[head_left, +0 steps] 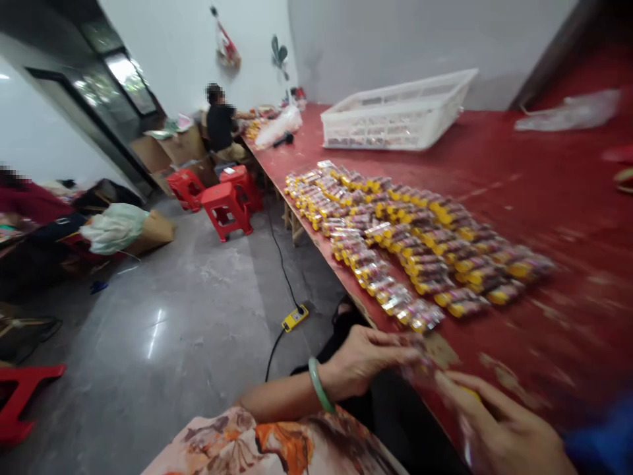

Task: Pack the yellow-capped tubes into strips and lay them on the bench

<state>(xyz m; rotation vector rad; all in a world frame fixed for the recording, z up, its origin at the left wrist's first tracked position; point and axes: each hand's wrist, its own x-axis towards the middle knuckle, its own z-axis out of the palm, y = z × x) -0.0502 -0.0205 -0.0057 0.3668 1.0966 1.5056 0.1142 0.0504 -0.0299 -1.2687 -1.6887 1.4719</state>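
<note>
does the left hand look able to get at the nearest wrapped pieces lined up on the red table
Probably yes: the nearest wrapped pieces lie just beyond the left hand, with nothing apparent between, though that hand seems occupied with a blurred wrapper.

Daylight glows in a window (129,80) as glare streaks the floor (198,290) off the worktop's (568,204) left edge; its far right corner sits dim. Blur softens the right hand (504,422) at the near edge, wide-angle distortion stretching the borders.
</note>
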